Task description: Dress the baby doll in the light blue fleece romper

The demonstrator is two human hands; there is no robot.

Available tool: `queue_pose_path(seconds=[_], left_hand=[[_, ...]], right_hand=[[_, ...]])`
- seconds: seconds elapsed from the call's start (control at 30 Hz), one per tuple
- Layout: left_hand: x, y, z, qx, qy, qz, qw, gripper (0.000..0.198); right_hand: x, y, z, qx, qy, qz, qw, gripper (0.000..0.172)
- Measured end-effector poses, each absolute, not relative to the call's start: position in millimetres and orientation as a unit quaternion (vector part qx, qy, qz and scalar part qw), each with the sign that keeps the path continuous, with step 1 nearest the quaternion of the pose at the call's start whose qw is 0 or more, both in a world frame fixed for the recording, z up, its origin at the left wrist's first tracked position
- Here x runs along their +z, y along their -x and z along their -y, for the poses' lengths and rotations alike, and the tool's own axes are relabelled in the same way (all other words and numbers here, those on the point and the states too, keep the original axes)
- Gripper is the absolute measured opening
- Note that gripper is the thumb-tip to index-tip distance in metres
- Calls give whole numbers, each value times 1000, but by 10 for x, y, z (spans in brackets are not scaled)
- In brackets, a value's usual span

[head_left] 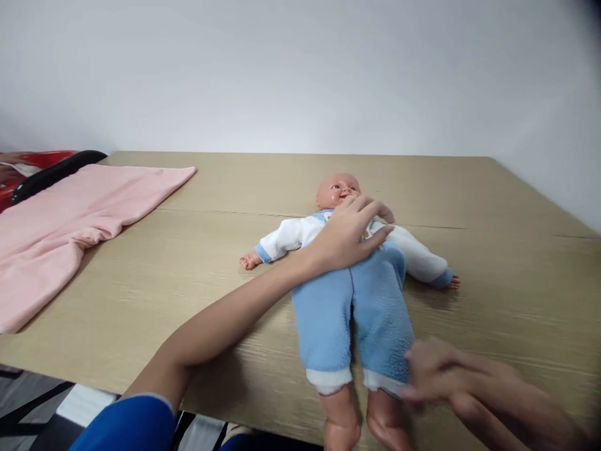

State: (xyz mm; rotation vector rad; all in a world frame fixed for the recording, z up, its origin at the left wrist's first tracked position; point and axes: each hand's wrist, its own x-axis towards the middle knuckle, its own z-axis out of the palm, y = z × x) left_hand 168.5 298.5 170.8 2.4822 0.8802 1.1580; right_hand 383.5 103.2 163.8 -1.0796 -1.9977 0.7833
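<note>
Head view: doll [352,291] face-up on table [154,300], long axis away from you; your left hand [352,228] loosely spread across its front, right hand [432,369] at trouser cuff [382,381], grip blurred, can't tell.

Left hand [353,230] palm down; right hand [434,371] blurred

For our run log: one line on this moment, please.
doll: face-up on table; left hand: across its chest; right hand: at trouser cuff, blurred; pink cloth: at left
</note>
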Motion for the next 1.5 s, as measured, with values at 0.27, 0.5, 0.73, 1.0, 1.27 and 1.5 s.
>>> queue_pose_path(seconds=[0.27, 0.5, 0.73, 1.0, 1.27, 1.5], left_hand=[[1428, -1014, -2496, 443, -735, -497, 133, 10], [1289, -680, -2251, 326, -734, -537, 258, 26], [1303, -568, -2434, 366, -559, -467, 579, 38], [964, -597, -2429, 453, -511, -460, 568, 41], [903, -652, -2618, 461, -530, -485, 521, 35], [1101, -564, -2621, 349, -722, -489, 344, 29]], right_hand=[[1199, -3923, -2112, 263, 560, 622, 480, 39], [1251, -3891, -2598, 404, 492, 674, 375, 36], [1083, -3784, -2756, 536, 460, 522, 478, 45], [945, -3808, -2597, 365, 522, 657, 403, 50], [884, -3806, -2692, 397, 526, 593, 463, 50], [953, -3772, -2792, 426, 490, 632, 423, 50]])
